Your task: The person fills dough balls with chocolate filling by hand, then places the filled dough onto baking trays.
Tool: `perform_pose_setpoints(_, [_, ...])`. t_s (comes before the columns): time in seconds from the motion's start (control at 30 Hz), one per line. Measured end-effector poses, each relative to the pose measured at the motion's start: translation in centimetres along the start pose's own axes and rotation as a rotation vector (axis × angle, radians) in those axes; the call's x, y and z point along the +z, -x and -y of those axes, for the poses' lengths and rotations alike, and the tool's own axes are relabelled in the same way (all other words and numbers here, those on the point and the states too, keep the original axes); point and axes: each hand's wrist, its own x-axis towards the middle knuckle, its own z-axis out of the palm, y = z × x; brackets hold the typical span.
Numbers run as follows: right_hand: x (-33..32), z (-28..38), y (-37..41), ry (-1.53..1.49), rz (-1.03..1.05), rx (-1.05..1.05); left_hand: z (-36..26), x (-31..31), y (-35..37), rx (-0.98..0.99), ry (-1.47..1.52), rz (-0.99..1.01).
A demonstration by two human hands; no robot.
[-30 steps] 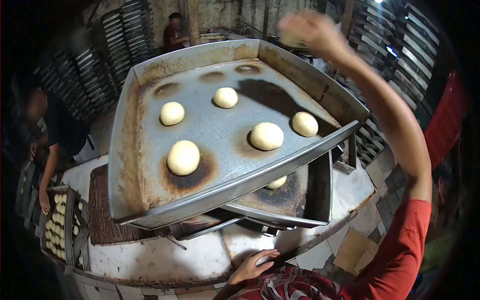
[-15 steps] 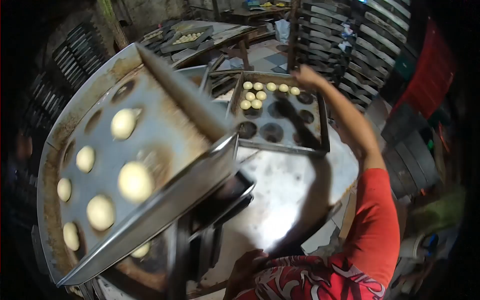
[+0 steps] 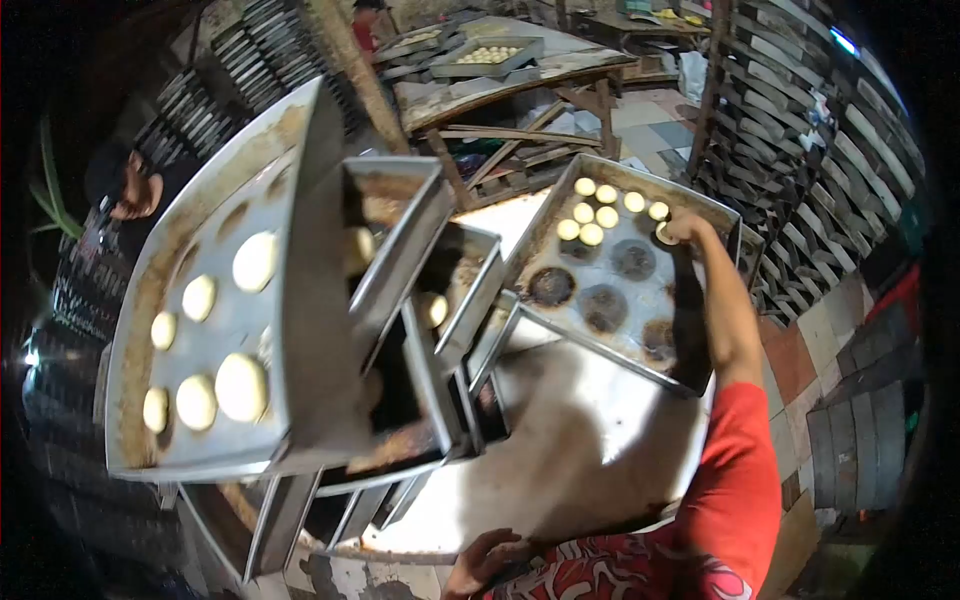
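Bent over the far right part of a metal baking tray (image 3: 625, 345), my right hand (image 3: 685, 226) has its fingers closed on a pale dough ball (image 3: 665, 234) at the end of a row. Several more dough balls (image 3: 606, 217) sit grouped at the tray's far left, and dark round stains mark its bare bottom. My left hand (image 3: 488, 556) hangs low by the table's near edge, beside my shirt. Its fingers are loosely apart with nothing in them. At the left, a large tray (image 3: 320, 400) with widely spaced dough balls (image 3: 241, 388) rests on top of other trays.
Stacked trays (image 3: 400, 300) lie askew beneath the large one. A white-topped table (image 3: 560, 440) carries them. Behind it stands a wooden table (image 3: 590, 62) with another filled tray (image 3: 485, 62). Slatted racks (image 3: 790, 130) rise at the right. A person (image 3: 135, 195) in a dark cap is at the left.
My right hand has come down from above the tray's far corner onto the dough ball ending the row. The view has shifted, showing more of the stacked trays and my left hand.
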Motion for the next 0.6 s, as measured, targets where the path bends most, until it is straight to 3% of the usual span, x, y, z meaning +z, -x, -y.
perform_pose_setpoints(0.03, [0.3, 0.9, 2.2, -0.247, -0.054, -0.293, 1.2, -0.6, 0.2, 0.069, -0.016, 0.016])
perform_pose_setpoints(0.07, [1.0, 2.2, 5.0, -0.481, -0.052, -0.426, 2.4, -1.2, 0.5, 0.081, 0.044, 0.056])
perform_pose_setpoints(0.1, [1.7, 4.9, 9.6, -0.524, -0.082, -0.598, 3.3, -1.4, 0.8, 0.185, 0.142, 0.055])
perform_pose_setpoints(0.17, [4.5, 11.9, 22.9, -0.831, -0.086, -0.699, 4.7, -1.4, 1.6, 0.401, 0.394, 0.089])
perform_pose_setpoints(0.2, [6.7, 14.3, 28.4, -0.607, -0.238, -0.725, 4.1, -1.2, 2.2, 0.436, 0.533, 0.148])
perform_pose_setpoints(0.23, [9.5, 17.7, 34.3, -0.636, -0.361, -0.784, 3.3, -1.3, 2.6, 0.485, 0.668, 0.206])
perform_pose_setpoints(0.27, [12.6, 20.8, 39.4, -0.575, -0.437, -0.867, 2.5, -1.4, 3.5, 0.530, 0.765, 0.142])
perform_pose_setpoints(0.33, [21.5, 24.0, 46.6, -0.402, -0.168, -1.170, 5.0, -2.7, 6.2, 0.607, 1.008, 0.112])
perform_pose_setpoints(0.37, [24.0, 26.3, 50.8, -0.275, 0.155, -1.320, 7.6, -3.8, 7.9, 0.486, 1.066, -0.160])
perform_pose_setpoints(0.43, [27.7, 28.7, 56.4, -0.167, 0.355, -1.685, 8.1, -7.0, 12.5, 0.525, 0.992, -0.388])
perform_pose_setpoints(0.47, [27.6, 30.2, 58.4, -0.221, 0.563, -1.607, 9.0, -8.5, 15.0, 0.464, 1.012, -0.529])
perform_pose_setpoints(0.5, [27.3, 32.2, 60.0, -0.269, 0.751, -1.514, 11.8, -10.0, 15.9, 0.582, 1.041, -0.495])
perform_pose_setpoints(0.57, [29.7, 36.6, 62.2, -0.601, 0.479, -1.475, 17.4, -13.1, 17.0, 0.878, 1.033, -0.316])
perform_pose_setpoints(0.6, [32.1, 38.7, 62.9, -0.737, 0.385, -1.384, 13.8, -11.8, 18.9, 0.621, 0.946, -0.736])
